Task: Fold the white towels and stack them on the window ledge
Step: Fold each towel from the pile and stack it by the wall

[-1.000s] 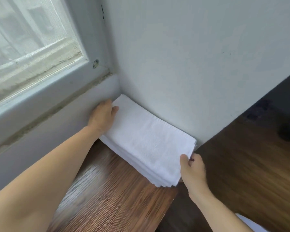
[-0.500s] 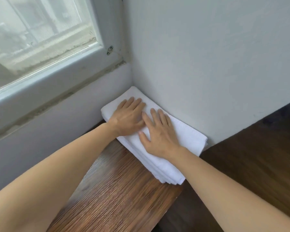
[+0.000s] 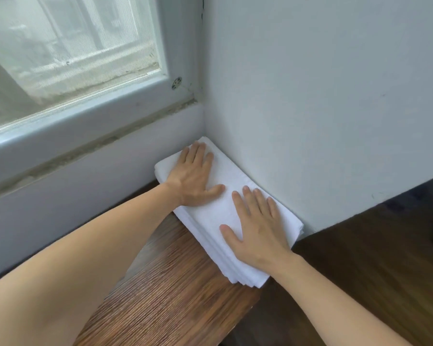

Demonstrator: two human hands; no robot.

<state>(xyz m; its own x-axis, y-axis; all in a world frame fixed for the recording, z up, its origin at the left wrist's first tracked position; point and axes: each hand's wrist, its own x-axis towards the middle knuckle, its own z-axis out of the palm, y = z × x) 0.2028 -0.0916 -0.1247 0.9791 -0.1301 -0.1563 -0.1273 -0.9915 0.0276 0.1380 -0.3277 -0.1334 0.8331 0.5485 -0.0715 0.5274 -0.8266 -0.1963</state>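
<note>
Since half a second ago both hands have slid apart along the top of the stack, which itself has not shifted. Left hand [image 3: 194, 179] now lies flat near the far end, fingers straight and slightly spread, thumb pointing toward the other hand, palm pressing down on the cloth. Right hand [image 3: 256, 231] lies flat on the near half, fingers straight and spread, thumb out to the side, also pressing; neither hand pinches or curls round anything. Stack of folded white towels [image 3: 219, 211] sits on the wooden window ledge [image 3: 165, 298], pushed into the corner, its long side against the white side wall [image 3: 323, 108] and its far end touching the low wall under the window frame [image 3: 85, 116]. Layered folded edges show at the near end. Dark wooden floor [image 3: 373, 270] lies beyond the ledge to the right.
</note>
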